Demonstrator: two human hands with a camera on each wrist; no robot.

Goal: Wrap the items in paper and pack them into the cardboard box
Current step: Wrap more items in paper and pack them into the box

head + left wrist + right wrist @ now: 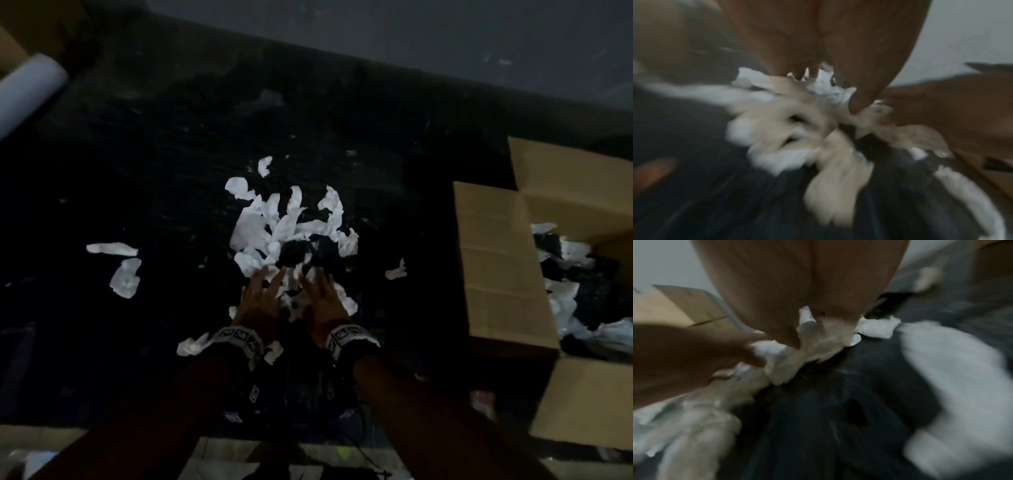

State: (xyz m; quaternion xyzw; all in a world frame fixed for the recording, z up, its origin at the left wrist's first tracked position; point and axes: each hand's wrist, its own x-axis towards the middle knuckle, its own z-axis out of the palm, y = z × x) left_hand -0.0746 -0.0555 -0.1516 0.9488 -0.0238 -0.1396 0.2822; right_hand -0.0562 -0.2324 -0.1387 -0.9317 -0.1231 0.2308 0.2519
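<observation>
A heap of torn white paper scraps (274, 226) lies in the middle of the dark table (154, 171). A dark item (294, 255) sits half buried in it. My left hand (262, 293) and right hand (320, 294) lie side by side on the near edge of the heap, fingers straight and spread, pressing on scraps. The open cardboard box (496, 260) stands to the right, with white paper and dark items inside. Both wrist views are blurred; they show the left hand (818, 35) and the right hand (807, 280) over the paper scraps (789, 116) (818, 337).
A roll of white paper (27, 92) lies at the far left corner. Loose scraps (125, 277) are scattered left of the heap, and one scrap (396, 272) lies to its right. The box flaps (582, 404) stick out toward the near right edge.
</observation>
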